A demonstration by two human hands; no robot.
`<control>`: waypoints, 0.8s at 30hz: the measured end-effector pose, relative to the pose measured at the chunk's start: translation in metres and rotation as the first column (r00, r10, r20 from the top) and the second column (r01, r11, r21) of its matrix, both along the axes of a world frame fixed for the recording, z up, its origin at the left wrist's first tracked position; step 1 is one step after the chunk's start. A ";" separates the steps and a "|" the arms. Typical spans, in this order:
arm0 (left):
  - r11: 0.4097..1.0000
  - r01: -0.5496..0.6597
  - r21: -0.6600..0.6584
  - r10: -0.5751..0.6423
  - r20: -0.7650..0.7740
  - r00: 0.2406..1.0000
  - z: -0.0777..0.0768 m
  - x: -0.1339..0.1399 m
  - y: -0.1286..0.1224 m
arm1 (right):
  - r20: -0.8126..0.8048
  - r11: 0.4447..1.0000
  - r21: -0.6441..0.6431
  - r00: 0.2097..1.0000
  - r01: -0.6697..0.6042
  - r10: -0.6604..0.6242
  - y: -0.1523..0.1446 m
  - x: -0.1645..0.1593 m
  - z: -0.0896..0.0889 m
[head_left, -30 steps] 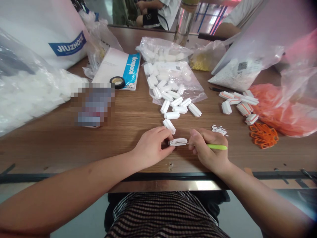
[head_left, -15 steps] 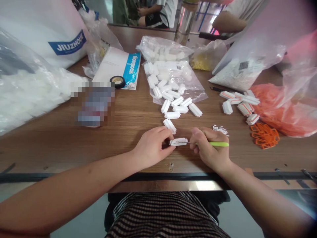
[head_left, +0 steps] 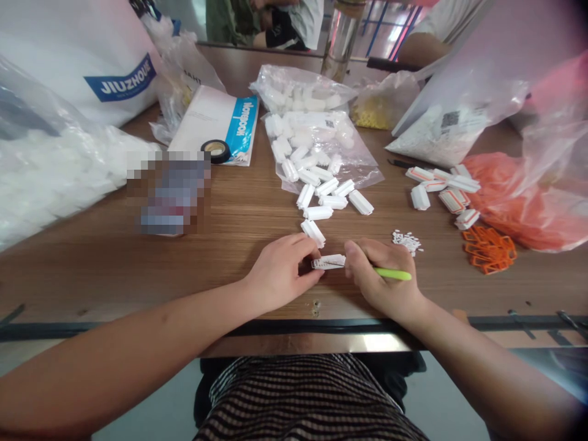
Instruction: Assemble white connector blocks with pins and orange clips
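Observation:
My left hand (head_left: 287, 269) pinches the left end of a white plastic connector housing (head_left: 329, 263), which has a row of small holes along its side. In my right hand (head_left: 383, 269) is a thin tool with a lime-green handle (head_left: 394, 274), its slim tip reaching left over the housing; whether the tip enters a hole I cannot tell. A similar white housing (head_left: 313, 233) lies just beyond my left fingers. Past my right hand rests a small heap of tiny white pieces (head_left: 407, 242).
More white housings spill from a clear bag (head_left: 362, 174) at the centre. To the right are orange frames (head_left: 489, 250), orange-banded housings (head_left: 452, 199) and an orange bag (head_left: 528, 208). At the left stand a notebook (head_left: 197, 125), black tape (head_left: 215, 151), a blurred-out object (head_left: 174, 196) and large bags (head_left: 68, 177).
The green handle has swung lower and shifted left with my right hand. The tool's tip now lies further over the housing. My left hand keeps its hold.

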State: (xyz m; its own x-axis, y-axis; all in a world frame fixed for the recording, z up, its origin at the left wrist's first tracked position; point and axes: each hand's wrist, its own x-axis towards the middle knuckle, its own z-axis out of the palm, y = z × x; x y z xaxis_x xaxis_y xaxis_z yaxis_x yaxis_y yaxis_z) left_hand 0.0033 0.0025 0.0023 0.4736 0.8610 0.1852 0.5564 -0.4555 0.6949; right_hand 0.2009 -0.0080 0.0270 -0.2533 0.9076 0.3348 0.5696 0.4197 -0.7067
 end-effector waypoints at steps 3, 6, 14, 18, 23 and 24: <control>1.000 0.005 -0.001 -0.005 0.000 1.000 0.001 0.000 0.000 | -0.085 0.998 -0.050 0.996 0.024 -0.029 0.000 0.003 -0.003; 1.000 0.010 0.003 -0.010 0.003 1.000 0.001 0.000 0.000 | -0.153 0.997 -0.061 0.987 0.046 -0.055 0.001 0.005 -0.006; 1.000 0.007 -0.003 -0.007 0.003 1.000 0.001 0.000 0.000 | -0.080 0.998 -0.053 0.996 0.029 -0.033 0.000 0.002 -0.004; 1.000 0.008 0.008 -0.008 0.009 1.000 0.003 0.000 0.000 | -0.142 0.998 -0.038 0.989 0.045 -0.050 -0.001 0.004 -0.005; 1.000 0.012 0.011 -0.012 0.012 1.000 0.000 0.000 0.000 | -0.154 0.997 -0.031 0.985 0.072 -0.076 -0.001 0.004 -0.007; 1.000 0.012 0.012 -0.012 0.013 1.000 0.000 0.000 0.000 | -0.145 0.997 -0.029 0.987 0.071 -0.075 -0.001 0.003 -0.008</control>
State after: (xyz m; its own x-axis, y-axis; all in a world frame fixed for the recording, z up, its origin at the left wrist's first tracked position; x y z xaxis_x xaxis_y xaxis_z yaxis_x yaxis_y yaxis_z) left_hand 0.0035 0.0028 0.0023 0.4812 0.8530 0.2019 0.5418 -0.4705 0.6965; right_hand 0.2042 -0.0094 0.0193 -0.1363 0.9301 0.3411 0.4883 0.3626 -0.7938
